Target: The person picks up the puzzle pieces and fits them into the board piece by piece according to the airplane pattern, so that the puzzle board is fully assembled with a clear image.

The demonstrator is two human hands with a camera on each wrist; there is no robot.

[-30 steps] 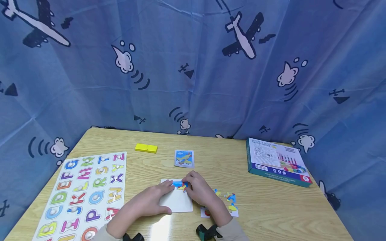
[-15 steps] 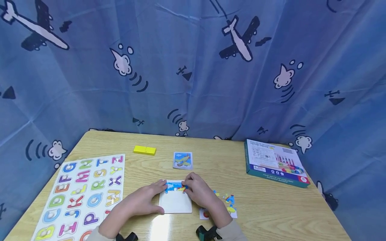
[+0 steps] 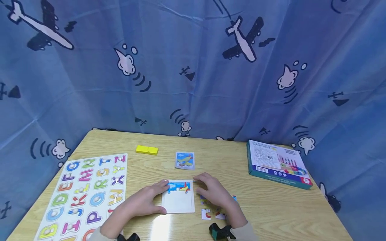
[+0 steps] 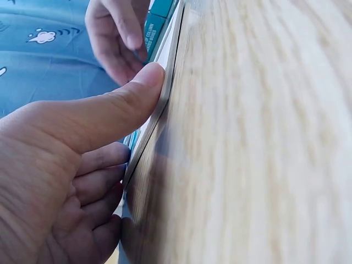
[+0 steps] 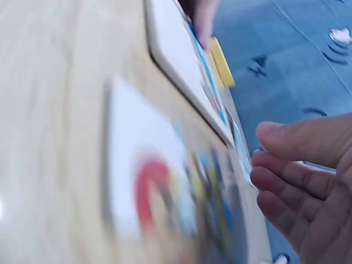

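Note:
A white puzzle board (image 3: 178, 203) lies on the table in the head view, with a row of joined picture pieces (image 3: 178, 186) along its far side. My left hand (image 3: 144, 200) rests at the board's left side, its thumb at the near corner and fingertips at the far corner. Loose jigsaw pieces (image 3: 206, 214) lie right of the board, partly hidden under my right hand (image 3: 215, 191). That hand hovers just off the board's right edge with nothing in its fingers; the right wrist view shows its fingers (image 5: 291, 176) loosely bent.
Behind the board lies a small airplane picture card (image 3: 185, 160), with a yellow block (image 3: 146, 150) to its left. A letter-peg board (image 3: 84, 187) covers the left side. A flat box (image 3: 277, 164) sits at the back right, before the blue curtain (image 3: 169, 83).
My right hand has let go of the piece at the row's right end and drawn back to the right, over the loose pieces. The left hand stays at the board.

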